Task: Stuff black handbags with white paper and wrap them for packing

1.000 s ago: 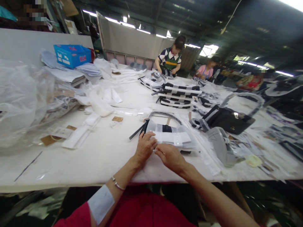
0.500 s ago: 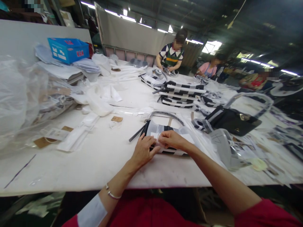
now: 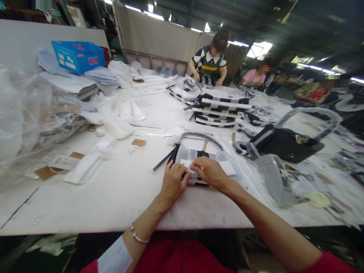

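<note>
A black-and-white handbag (image 3: 202, 154), partly covered in pale wrapping, lies flat in front of me. Its curved handle (image 3: 200, 135) points away from me, and a dark strap end (image 3: 162, 161) sticks out to its left. My left hand (image 3: 174, 180) grips the near left part of the bag, fingers curled over it. Just right of it, my right hand (image 3: 209, 170) is closed in a pinch on the white wrapping (image 3: 186, 163) atop the bag. The fingertips hide exactly what is pinched. A white rectangular piece (image 3: 228, 168) shows beyond my right hand.
Wrapped black-and-white bags (image 3: 222, 110) are stacked farther back. A black handbag (image 3: 287, 142) stands at right beside a grey wrapped piece (image 3: 270, 176). Plastic sheeting (image 3: 22, 121), brown tags (image 3: 138, 142) and a blue box (image 3: 78, 57) lie left. Several co-workers are across the table.
My right hand has shifted slightly over the bag, its fingers more forward. My left hand stays on the bag. A co-worker's hands across the table have moved apart around a dark piece.
</note>
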The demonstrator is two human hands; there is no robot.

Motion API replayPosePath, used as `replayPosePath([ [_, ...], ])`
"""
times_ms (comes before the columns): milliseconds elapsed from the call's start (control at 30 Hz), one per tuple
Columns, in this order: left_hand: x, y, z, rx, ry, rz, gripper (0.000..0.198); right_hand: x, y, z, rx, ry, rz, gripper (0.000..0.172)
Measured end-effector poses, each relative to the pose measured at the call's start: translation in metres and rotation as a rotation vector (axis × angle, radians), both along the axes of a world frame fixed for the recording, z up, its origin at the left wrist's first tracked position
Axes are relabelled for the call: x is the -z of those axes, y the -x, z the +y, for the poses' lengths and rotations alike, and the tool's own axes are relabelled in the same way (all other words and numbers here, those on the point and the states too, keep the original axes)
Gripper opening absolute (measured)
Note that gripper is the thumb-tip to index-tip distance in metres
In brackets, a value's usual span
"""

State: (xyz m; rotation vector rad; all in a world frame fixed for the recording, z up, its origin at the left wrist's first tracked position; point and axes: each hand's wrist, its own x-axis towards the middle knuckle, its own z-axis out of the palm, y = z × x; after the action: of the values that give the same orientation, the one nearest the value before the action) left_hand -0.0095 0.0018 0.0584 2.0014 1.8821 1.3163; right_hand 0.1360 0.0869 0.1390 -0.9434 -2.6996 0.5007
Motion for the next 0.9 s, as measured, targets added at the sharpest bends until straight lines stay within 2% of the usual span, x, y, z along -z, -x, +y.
replayPosePath([
  [100, 0.0, -0.001, 0.002, -0.02, 0.006, 0.028, 0.013, 0.004, 0.003, 0.015, -0.04, 0.026, -0.016, 0.016],
  [200, 0.0, -0.003, 0.005, -0.054, 0.002, 0.052, 0.017, 0.017, 0.004, 0.027, -0.056, 0.101, 0.062, 0.014],
  [367, -0.001, -0.007, 0.009, -0.127, -0.018, 0.131, 0.018, 0.038, 0.001, 0.029, 0.041, 0.174, 0.24, 0.011],
  [600, -0.002, -0.009, 0.013, -0.193, 0.023, 0.196, 0.019, 0.045, 0.001, 0.027, 0.101, 0.134, 0.268, 0.012],
  [700, -0.004, -0.008, 0.013, -0.208, 0.045, 0.216, 0.012, 0.049, 0.001, 0.026, 0.111, 0.103, 0.254, 0.011],
  [800, -0.013, -0.011, 0.01, -0.193, 0.034, 0.305, 0.002, 0.05, 0.001, 0.026, 0.103, 0.122, 0.268, 0.011],
  [900, -0.022, -0.019, 0.002, -0.119, -0.076, 0.427, 0.017, 0.051, 0.0, 0.026, 0.094, 0.165, 0.301, 0.011],
])
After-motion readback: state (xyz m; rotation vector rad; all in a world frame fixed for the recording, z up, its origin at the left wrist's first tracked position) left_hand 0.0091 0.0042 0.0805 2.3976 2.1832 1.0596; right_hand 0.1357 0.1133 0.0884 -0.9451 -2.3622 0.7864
